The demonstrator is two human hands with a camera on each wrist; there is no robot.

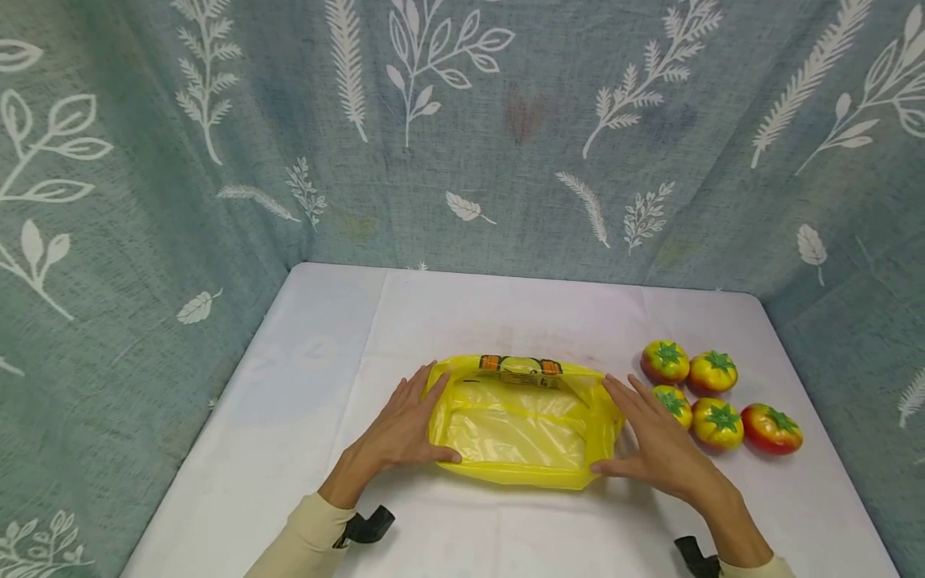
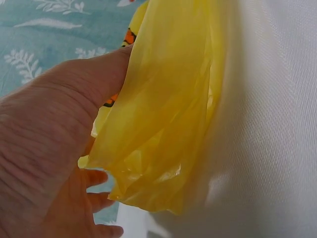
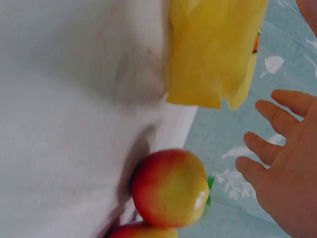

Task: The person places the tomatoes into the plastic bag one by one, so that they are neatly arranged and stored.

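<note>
A yellow plastic bag (image 1: 516, 475) stands on the white-covered table with its mouth spread wide and its creased bottom showing. Orange and black print marks its far rim. At its left end my left hand (image 1: 400, 427) spreads around the corner, thumb at the near rim and fingers toward the far side. In the left wrist view the thumb (image 2: 106, 69) touches the yellow plastic. My right hand (image 1: 661, 449) is at the other end, fingers spread and fairly straight. In the right wrist view those fingers (image 3: 267, 116) show a gap from the bag (image 3: 213, 59).
Several shiny red-and-yellow tomatoes (image 1: 717, 425) with green star-shaped tops lie grouped right of the bag, partly behind my right hand. White cloth (image 1: 289, 449) covers the table. A blue-green curtain (image 1: 462, 177) with white leaf patterns closes off the back and sides.
</note>
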